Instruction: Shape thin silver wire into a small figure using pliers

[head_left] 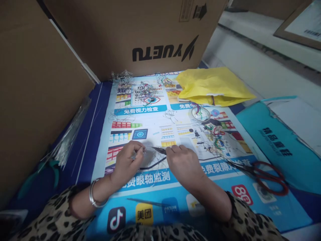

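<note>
My left hand [129,160] is closed in a pinch at the middle of the mat. A thin, pale wire seems to be between its fingertips, too fine to make out well. Facing it, my right hand [185,164] is wrapped round a dark pointed tool [159,150], its tip directed at the left fingertips. The tool's handle is hidden in my palm, so I cannot tell pliers from tweezers. Fine wires lie scattered on the printed mat [147,117] below. A tangle of coloured wires [218,140] sits beyond my right hand, near red-handled scissors [265,177].
Cardboard boxes [105,30] wall in the back and left. A yellow pouch [213,85] and a clear ring [200,114] lie at the back right, beside a teal bag [276,140]. Teal-handled pliers [54,170] and a bundle of wires [72,134] lie left. A thin tool [147,202] lies in front.
</note>
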Motion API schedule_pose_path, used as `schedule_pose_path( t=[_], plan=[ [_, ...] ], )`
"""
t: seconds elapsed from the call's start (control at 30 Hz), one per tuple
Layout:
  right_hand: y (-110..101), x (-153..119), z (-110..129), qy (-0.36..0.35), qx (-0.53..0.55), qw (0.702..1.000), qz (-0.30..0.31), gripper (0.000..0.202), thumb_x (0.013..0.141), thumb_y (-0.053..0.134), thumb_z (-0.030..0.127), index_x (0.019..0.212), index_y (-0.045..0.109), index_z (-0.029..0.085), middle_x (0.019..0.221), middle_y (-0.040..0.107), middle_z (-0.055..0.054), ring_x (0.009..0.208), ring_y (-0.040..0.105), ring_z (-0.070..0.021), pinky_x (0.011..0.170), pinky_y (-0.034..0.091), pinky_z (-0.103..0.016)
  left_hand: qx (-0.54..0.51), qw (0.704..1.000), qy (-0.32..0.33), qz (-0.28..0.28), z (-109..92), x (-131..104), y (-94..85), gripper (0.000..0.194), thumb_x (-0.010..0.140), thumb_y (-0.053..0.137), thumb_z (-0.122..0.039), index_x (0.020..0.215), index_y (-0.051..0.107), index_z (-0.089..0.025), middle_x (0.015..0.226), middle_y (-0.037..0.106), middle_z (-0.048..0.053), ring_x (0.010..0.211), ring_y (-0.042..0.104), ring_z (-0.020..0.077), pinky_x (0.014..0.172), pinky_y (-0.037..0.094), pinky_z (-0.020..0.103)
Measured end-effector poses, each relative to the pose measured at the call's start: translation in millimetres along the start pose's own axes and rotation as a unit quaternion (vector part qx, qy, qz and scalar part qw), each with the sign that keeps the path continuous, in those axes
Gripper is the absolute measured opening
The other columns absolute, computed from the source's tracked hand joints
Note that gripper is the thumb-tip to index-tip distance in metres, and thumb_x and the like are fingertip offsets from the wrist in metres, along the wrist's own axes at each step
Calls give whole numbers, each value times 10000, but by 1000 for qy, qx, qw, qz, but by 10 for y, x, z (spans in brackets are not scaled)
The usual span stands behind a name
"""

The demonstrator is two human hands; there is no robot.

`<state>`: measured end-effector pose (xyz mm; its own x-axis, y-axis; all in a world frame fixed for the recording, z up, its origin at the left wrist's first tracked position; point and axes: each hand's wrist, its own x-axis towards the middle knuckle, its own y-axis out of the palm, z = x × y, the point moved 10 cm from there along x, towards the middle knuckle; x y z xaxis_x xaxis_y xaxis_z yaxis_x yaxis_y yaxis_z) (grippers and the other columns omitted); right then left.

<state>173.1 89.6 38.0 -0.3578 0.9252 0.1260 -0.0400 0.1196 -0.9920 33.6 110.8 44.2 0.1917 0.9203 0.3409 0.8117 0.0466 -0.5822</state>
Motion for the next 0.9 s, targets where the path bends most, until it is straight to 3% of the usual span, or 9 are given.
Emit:
schedule_pose_path(
  t=[0.17, 0.47, 0.6, 0.9],
  plan=[
    [-49, 23, 1, -10, 2, 1000, -28, 103, 805, 519, 119, 786, 597, 184, 722, 583, -42, 701, 482, -193, 603, 258, -310, 8, 1000, 22, -6, -39, 0, -8, 116, 819, 484, -107, 745, 531, -181, 813, 619, 5, 781, 586, 122, 709, 448, 252],
    [-230, -59, 55, -25, -21, 999, -37, 92, 794, 532, 122, 811, 607, 173, 725, 570, -48, 710, 464, -200, 627, 264, -321, 48, 996, 63, -32, -123, -10, -21, 116, 802, 495, -97, 740, 544, -182, 796, 630, 11, 754, 595, 126, 679, 464, 252],
    [-195, -41, 130, -20, -16, 1000, -15, 100, 765, 532, 94, 783, 600, 165, 713, 568, -50, 694, 474, -199, 609, 269, -316, 55, 994, 86, -40, -181, -23, -34, 108, 811, 504, -96, 751, 531, -181, 804, 628, 18, 769, 598, 128, 696, 471, 261],
    [-175, -19, 232, -22, -29, 999, -34, 110, 729, 535, 60, 756, 597, 147, 694, 574, -67, 667, 502, -203, 595, 295, -314, 48, 995, 85, -38, -169, -38, -30, 96, 817, 511, -103, 773, 547, -180, 814, 628, 12, 770, 599, 124, 701, 471, 252]
  ],
)
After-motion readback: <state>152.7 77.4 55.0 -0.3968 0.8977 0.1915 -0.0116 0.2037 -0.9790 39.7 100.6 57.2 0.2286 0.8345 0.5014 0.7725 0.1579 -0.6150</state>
